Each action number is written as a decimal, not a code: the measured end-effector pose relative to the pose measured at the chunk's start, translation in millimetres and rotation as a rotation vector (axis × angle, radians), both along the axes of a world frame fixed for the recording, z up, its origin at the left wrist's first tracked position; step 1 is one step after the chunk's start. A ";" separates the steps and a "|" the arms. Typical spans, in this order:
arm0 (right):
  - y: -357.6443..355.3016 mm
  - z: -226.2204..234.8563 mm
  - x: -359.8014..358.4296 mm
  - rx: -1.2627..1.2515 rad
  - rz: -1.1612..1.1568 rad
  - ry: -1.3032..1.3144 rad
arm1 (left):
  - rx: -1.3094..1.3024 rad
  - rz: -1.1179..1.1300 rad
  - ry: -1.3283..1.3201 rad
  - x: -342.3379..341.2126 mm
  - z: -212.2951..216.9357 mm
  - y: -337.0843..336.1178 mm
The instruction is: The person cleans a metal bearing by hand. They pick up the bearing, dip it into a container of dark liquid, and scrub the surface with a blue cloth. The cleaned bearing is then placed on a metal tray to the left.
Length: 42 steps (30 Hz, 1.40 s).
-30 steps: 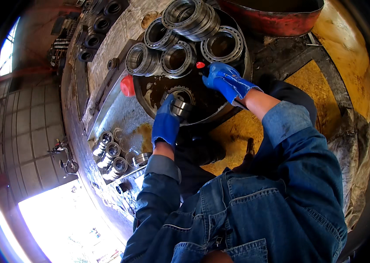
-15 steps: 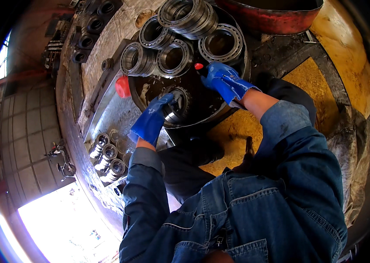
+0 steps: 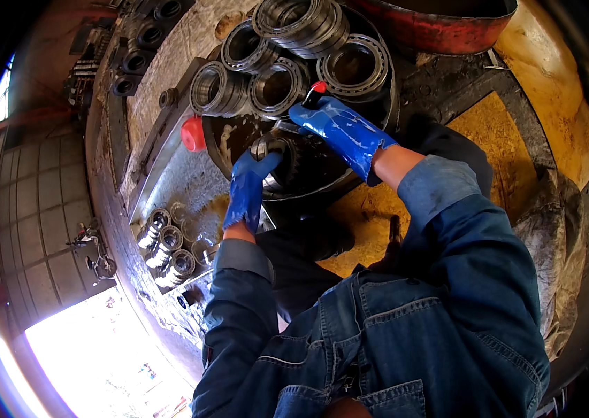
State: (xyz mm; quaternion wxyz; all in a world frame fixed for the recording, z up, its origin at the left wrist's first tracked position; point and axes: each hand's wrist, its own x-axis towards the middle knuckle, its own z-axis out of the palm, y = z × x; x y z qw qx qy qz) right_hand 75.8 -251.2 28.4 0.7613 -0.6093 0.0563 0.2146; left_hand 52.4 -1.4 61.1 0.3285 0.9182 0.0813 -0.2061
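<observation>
Shifting grip on the bearing [image 3: 277,161]: left hand [image 3: 247,191], blue glove, now sits lower on its left flank than half a second ago, when it reached in flatter from the side; a second ago it was cupped over the top. Fingers curl around the outer ring, so it's holding the bearing. The bearing stands in the dark round pan [image 3: 385,111], tilted on edge in oily liquid, near the front wall.

Right hand [image 3: 343,132] has barely moved: closed on a small red-tipped tool [image 3: 317,89], tip pointing away, over the pan just right of the bearing. What kind of tool I can't tell.

My read: bearing is being turned in the bath, new face coming round to the tool. Larger bearings [image 3: 277,83] stacked at the pan's far side, untouched. Red cap [image 3: 193,134] at the left rim, unchanged.
</observation>
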 end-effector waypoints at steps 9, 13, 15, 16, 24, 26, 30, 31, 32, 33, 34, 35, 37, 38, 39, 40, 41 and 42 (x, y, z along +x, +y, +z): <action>-4.5 -11.2 -5.3 -0.441 0.226 -0.024 | 0.094 0.133 0.011 1.4 -22.5 22.6; -5.5 -15.3 1.5 -0.477 0.160 0.067 | 0.150 0.186 0.043 5.4 -53.6 49.3; 1.2 -16.0 -2.3 -0.392 0.146 -0.042 | 0.167 0.209 0.066 6.2 -64.4 61.8; 2.7 -13.1 -6.0 -0.358 0.155 -0.094 | 0.161 0.219 0.070 6.6 -69.7 67.4; -4.2 -22.1 -5.3 -0.569 0.202 -0.105 | -0.239 0.184 0.031 5.5 -91.4 82.4; -3.4 -29.1 -0.8 -0.576 0.144 -0.085 | -0.073 0.216 0.037 7.4 -89.5 83.4; 4.0 3.7 -19.9 -0.271 0.105 -0.257 | 0.052 0.306 0.031 3.3 -89.4 76.8; 7.5 5.2 -22.3 -0.258 0.097 -0.284 | 0.011 0.313 0.039 2.5 -85.9 73.7; 11.8 5.7 -23.5 -0.276 0.109 -0.296 | -0.029 0.322 0.047 0.7 -81.7 71.6; 8.4 2.5 -26.2 -0.311 0.103 -0.322 | -0.069 0.328 0.055 -0.1 -76.4 68.0; 6.4 -1.4 -20.4 -0.384 0.169 -0.268 | -0.109 0.334 0.063 -1.8 -70.8 64.9; 4.7 -4.9 -14.2 -0.457 0.242 -0.219 | -0.149 0.341 0.070 -4.2 -65.1 62.1; -1.6 -15.5 -7.3 -0.559 0.267 -0.135 | -0.310 0.360 0.086 -9.0 -47.5 45.7; -4.1 -24.2 -7.4 -0.589 0.223 -0.102 | -0.432 0.372 0.097 -14.6 -37.6 34.8; -4.8 -35.4 -7.1 -0.616 0.175 -0.068 | -0.550 0.380 0.109 -19.6 -24.4 24.1; -1.8 -46.0 -4.6 -0.543 0.183 -0.178 | -0.469 0.286 0.059 -24.7 -15.0 18.5; -0.4 -56.7 -1.9 -0.467 0.190 -0.283 | -0.388 0.190 0.011 -28.7 -5.9 11.9; 0.3 -19.1 -14.4 -0.348 0.190 -0.285 | -0.381 0.204 0.006 -36.1 -3.7 17.3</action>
